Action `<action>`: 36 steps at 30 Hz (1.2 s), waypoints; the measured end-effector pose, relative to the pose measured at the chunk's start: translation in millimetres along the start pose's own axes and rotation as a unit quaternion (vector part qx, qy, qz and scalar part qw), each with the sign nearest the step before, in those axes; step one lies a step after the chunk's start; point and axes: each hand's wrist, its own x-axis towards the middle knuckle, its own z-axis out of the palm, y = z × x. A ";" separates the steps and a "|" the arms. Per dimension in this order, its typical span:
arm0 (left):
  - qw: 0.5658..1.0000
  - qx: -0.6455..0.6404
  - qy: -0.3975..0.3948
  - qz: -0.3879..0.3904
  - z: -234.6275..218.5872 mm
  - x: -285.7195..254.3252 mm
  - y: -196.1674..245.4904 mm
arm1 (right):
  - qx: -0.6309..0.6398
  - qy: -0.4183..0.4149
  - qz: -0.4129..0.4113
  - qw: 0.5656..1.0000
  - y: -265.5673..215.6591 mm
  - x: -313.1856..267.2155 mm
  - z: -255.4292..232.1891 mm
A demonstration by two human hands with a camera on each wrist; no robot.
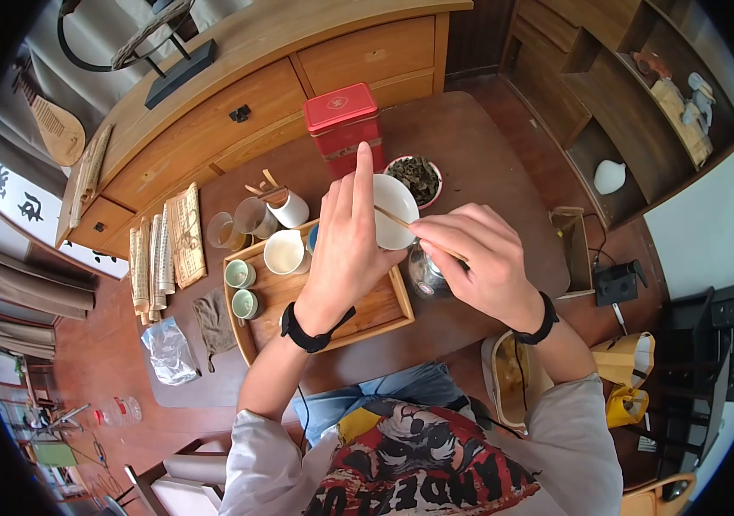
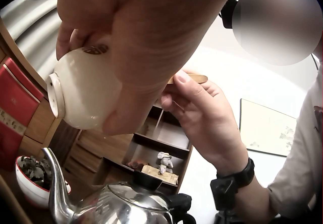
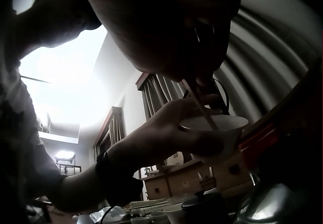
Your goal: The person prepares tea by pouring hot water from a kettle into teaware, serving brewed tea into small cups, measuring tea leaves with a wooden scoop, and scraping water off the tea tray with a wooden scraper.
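My left hand (image 1: pixel 345 232) holds a white bowl (image 1: pixel 393 202) up over the table, tilted in the head view, with fingers and thumb around its side. Brown lettering and a foot ring show on this bowl in the left wrist view. A slim wooden stick (image 1: pixel 397 220) is pinched between thumb and fingers of my right hand (image 1: pixel 479 254); one end reaches into the bowl, as the right wrist view also shows. The stick's other end (image 2: pixel 197 78) is flat and rounded. Below the hands stands a shiny metal kettle (image 2: pixel 126 204), largely covered by the right hand in the head view.
Dark dried leaves (image 1: pixel 416 178) fill a red-rimmed bowl (image 2: pixel 35 193) beside a red tin (image 1: pixel 341 125). A wooden tray (image 1: pixel 333 314) carries small green cups (image 1: pixel 246 304) and a white pitcher (image 1: pixel 286 254). Leftward are glasses (image 1: pixel 255 219), scrolls (image 1: pixel 185 236) and a plastic bag (image 1: pixel 169 353).
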 end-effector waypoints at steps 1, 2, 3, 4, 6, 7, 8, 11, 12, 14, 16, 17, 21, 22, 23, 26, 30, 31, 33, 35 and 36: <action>1.000 -0.003 0.002 0.000 -0.4 0.1 1.0 | 0.004 -0.006 -0.005 1.000 0.4 -0.2 1.2; 1.000 -0.003 0.002 0.000 -0.9 0.4 1.5 | -0.005 -0.014 -0.007 1.000 0.0 -1.1 1.3; 1.000 -0.004 0.007 -0.001 -1.4 0.8 1.9 | -0.005 -0.014 -0.007 1.000 -0.8 -1.5 1.6; 1.000 -0.006 0.012 -0.001 -1.6 1.1 2.2 | -0.015 -0.013 -0.011 1.000 -1.7 -2.0 1.9; 1.000 -0.005 0.018 -0.005 -1.8 1.7 2.1 | -0.026 -0.013 -0.015 0.999 -2.8 -3.3 3.0; 1.000 -0.005 0.024 -0.008 -1.7 1.7 2.0 | -0.037 -0.011 -0.025 0.999 -3.0 -4.5 4.1; 1.000 -0.006 0.023 -0.008 -1.1 1.2 1.2 | -0.048 -0.009 -0.034 0.998 -2.9 -5.7 4.9; 0.999 -0.009 0.027 -0.020 -0.2 0.0 -0.9 | -0.074 -0.017 -0.058 0.995 -1.1 -9.8 4.6; 0.999 -0.010 0.027 -0.027 -0.7 -0.2 -0.2 | -0.074 -0.017 -0.058 0.995 -0.7 -10.6 4.0; 0.999 -0.011 0.027 -0.034 -1.0 -0.5 0.8 | -0.082 -0.014 -0.066 0.994 -0.2 -12.2 2.5; 0.999 -0.014 0.025 -0.041 -0.8 -0.8 1.3 | -0.087 -0.010 -0.063 0.994 -1.2 -12.3 -0.2; 0.999 -0.014 0.025 -0.041 -0.7 -0.8 1.3 | -0.093 -0.005 -0.060 0.994 -1.4 -12.3 -1.5; 0.999 -0.018 0.029 -0.036 -0.8 -0.3 0.6 | -0.086 0.009 -0.056 0.995 3.2 -12.5 -7.0; 0.999 -0.014 0.028 -0.037 -0.9 -0.6 0.1 | -0.100 0.025 -0.054 0.993 6.0 -12.4 -9.1; 0.999 -0.015 0.028 -0.038 -0.7 -1.6 -0.6 | -0.114 0.041 -0.053 0.991 8.7 -12.1 -11.3; 0.999 -0.008 0.042 -0.033 -1.3 -5.1 -2.2 | -0.061 0.062 0.033 0.996 21.1 -11.5 -17.3; 0.998 -0.012 0.030 -0.060 -2.9 -8.0 -3.9 | 0.037 0.068 0.221 0.972 50.1 -21.0 -20.6; 0.998 -0.010 0.030 -0.057 -2.9 -8.5 -5.0 | 0.093 0.070 0.286 0.951 58.8 -26.4 -19.6; 0.998 0.000 0.021 -0.053 -5.4 -7.0 -2.9 | 0.148 0.086 0.305 0.937 63.3 -29.2 -19.6; 0.999 0.007 0.005 -0.050 -4.4 -6.7 -1.6 | 0.221 0.098 0.281 0.929 49.9 -23.3 -23.6; 0.999 0.001 0.003 -0.048 -2.5 -6.0 -1.7 | 0.233 0.093 0.273 0.929 45.3 -21.5 -22.7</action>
